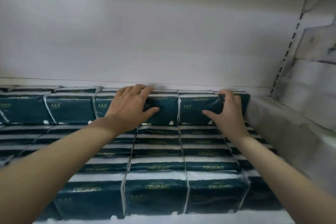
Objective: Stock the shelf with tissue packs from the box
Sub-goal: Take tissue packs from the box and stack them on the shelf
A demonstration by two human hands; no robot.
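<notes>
Evidently to square them against the wall (163,45) beyond the fingertips, the left hand (131,107) and right hand (228,112) clasp the packs (198,109) between them, fingers hooked over the tops, thumbs pressing the fronts.

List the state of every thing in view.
Right hand: grips rightmost pack.
Left hand: grips next pack.
Back row: upright, faces forward.
Front rows: packed tight, edge to edge.
White packs: stacked at right, blurred.
</notes>
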